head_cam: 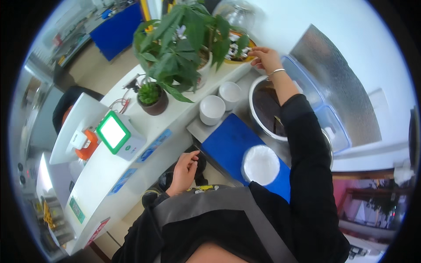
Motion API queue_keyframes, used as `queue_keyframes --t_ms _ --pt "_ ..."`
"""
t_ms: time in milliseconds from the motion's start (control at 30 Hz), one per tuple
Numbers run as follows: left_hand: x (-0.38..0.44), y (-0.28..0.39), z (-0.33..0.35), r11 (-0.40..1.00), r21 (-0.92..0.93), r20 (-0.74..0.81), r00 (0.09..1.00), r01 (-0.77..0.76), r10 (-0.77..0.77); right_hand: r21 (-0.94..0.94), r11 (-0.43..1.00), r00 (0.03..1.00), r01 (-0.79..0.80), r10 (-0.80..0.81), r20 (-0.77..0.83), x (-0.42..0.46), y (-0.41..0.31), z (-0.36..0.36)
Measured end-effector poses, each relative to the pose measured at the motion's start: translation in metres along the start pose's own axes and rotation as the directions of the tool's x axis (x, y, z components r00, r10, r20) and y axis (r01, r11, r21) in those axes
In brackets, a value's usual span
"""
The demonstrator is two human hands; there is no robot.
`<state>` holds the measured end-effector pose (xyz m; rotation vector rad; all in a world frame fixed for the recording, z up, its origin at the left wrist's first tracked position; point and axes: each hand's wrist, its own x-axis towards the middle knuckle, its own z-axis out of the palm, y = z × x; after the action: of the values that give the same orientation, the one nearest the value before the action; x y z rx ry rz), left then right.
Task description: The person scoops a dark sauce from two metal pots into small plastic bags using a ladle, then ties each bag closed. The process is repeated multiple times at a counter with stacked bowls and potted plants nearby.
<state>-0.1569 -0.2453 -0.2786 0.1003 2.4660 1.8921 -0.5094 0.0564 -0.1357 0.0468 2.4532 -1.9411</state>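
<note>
My right hand [267,59], with a bangle at the wrist, reaches out at the upper right beside a yellow container of black and white pieces [237,49]. Its fingertips are at the container's right edge; whether they touch it is unclear, and nothing shows in the hand. Under that forearm stands a round metal pot of dark contents [263,126]. My left hand [185,171] hovers near my body with loosely curled fingers, left of the blue board [230,141]. On the board sits a round white container [261,165]. Two stacks of white bowls [212,110] stand above the board.
A white counter [177,111] runs diagonally, carrying a potted succulent [149,95], a leafy plant [184,49] and a green-framed display device [113,132]. Clear plastic bins [335,126] stand right of the pot. A glass jar [238,14] is at the top. A person is partly visible behind the monitor [82,121].
</note>
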Motion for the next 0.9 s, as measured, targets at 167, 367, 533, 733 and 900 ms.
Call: queue_keyframes --t_ms 167,367,533,733,900 --pt "0.008 -0.002 0.034 0.989 -0.100 0.245 0.966 0.107 -0.080 -0.350 0.930 0.993 0.115 -0.095 0.075 -0.123 -0.022 -0.125" --pt "0.012 0.006 0.089 0.966 -0.060 0.442 0.874 0.253 -0.201 -0.904 0.401 0.987 -0.150 0.007 -0.161 -0.323 0.068 -0.316" --pt "0.009 0.007 0.147 0.875 -0.140 0.452 0.816 0.463 -0.359 -0.825 0.287 0.865 -0.487 0.289 -0.411 -0.452 0.184 -0.348" --pt "-0.001 0.008 0.189 0.805 -0.211 0.336 0.815 0.554 -0.472 -0.561 0.675 0.825 -0.478 0.126 -0.551 -0.456 0.223 -0.325" --pt "-0.004 0.002 0.207 0.743 -0.373 0.290 0.831 0.555 -0.475 0.138 0.988 0.805 -0.072 0.140 -0.577 -0.407 0.194 -0.309"
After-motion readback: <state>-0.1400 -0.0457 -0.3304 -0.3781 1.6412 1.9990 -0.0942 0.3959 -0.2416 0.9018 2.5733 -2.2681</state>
